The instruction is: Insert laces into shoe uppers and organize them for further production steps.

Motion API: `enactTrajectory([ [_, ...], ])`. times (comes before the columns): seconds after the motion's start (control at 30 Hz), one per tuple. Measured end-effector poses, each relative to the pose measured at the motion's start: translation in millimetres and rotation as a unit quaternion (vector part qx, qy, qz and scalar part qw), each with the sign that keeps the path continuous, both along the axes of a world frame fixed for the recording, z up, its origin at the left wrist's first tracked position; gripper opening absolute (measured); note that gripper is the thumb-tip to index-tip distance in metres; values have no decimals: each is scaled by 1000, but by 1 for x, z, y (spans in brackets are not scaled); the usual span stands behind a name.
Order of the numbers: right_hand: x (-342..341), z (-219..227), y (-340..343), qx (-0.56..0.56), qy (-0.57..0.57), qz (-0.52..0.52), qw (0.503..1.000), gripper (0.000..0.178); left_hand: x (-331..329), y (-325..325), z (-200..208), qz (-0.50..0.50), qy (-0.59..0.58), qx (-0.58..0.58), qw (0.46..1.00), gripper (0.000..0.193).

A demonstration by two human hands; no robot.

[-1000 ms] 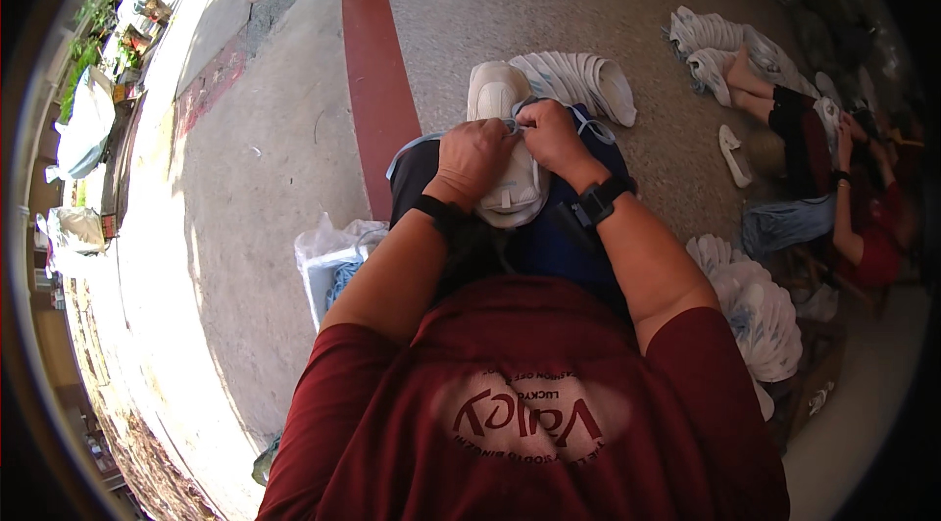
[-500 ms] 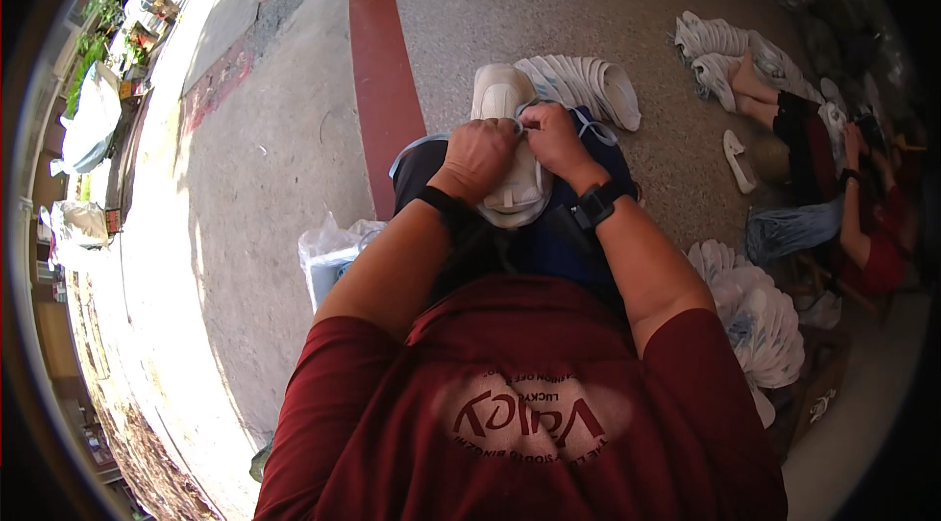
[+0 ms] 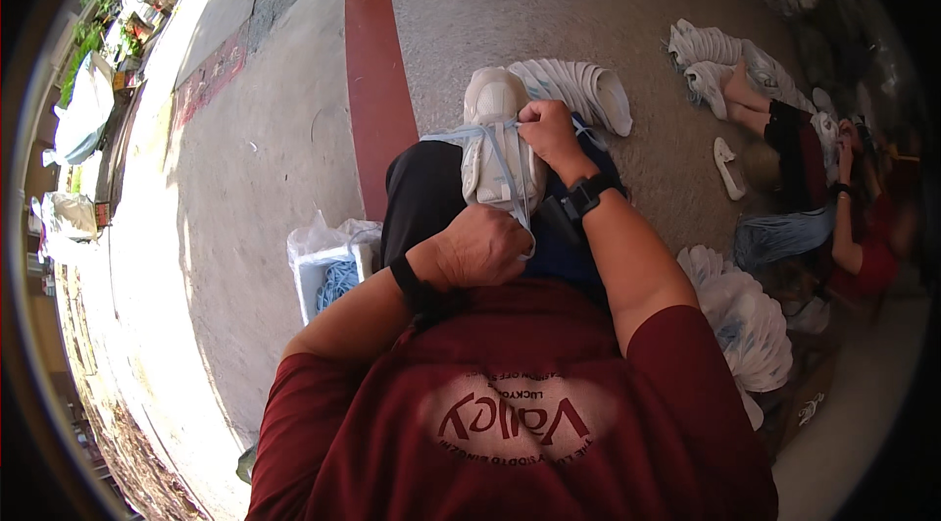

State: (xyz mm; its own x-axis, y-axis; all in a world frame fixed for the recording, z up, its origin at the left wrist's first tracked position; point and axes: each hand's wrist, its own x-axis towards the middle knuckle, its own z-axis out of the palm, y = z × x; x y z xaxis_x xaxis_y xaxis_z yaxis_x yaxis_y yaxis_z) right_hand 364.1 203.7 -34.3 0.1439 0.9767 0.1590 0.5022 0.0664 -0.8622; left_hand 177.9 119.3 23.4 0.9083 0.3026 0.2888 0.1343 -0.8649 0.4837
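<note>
A white shoe [image 3: 497, 101] lies on my lap, its toe pointing away from me. A pale blue shoelace [image 3: 502, 160] runs across its front, with one end trailing left over my knee. My left hand [image 3: 487, 245] is closed near my belly at the heel end, drawing a stretch of the lace toward me. At the right side of the shoe, my right hand [image 3: 549, 134] pinches the lace by its front eyelets. More blue lace loops out just right of that hand. The fingertips of my left hand are partly hidden.
Beyond my knees lies a nested row of white shoes [image 3: 578, 88]. A white box [image 3: 312, 271] with blue laces stands at my left, beside a plastic bag. On the right sit a pile of white shoes [image 3: 740, 320], a single white shoe [image 3: 728, 168] and a seated co-worker [image 3: 863, 237].
My left hand has moved from the shoe back toward my belly, pulling lace with it. My right hand stays near the front eyelets. More of the shoe now shows.
</note>
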Motion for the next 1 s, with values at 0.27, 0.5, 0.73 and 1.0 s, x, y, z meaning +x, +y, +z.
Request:
enactTrajectory([
  [0.27, -26, 79, -53, 41, 115, 253, 960, 22, -17, 19, 9, 272, -30, -112, 955, 24],
  [0.5, -26, 103, -49, -173, 98, 348, 916, 11, -43, 35, 14, 202, -206, -389, 875, 14],
  [0.73, -42, 126, -17, -12, -18, 290, 957, 9, -77, 44, 5, 224, -296, -408, 834, 11],
  [1.0, -51, 133, -16, -175, 124, 290, 933, 11, -112, 58, -19, 303, -536, -481, 624, 13],
])
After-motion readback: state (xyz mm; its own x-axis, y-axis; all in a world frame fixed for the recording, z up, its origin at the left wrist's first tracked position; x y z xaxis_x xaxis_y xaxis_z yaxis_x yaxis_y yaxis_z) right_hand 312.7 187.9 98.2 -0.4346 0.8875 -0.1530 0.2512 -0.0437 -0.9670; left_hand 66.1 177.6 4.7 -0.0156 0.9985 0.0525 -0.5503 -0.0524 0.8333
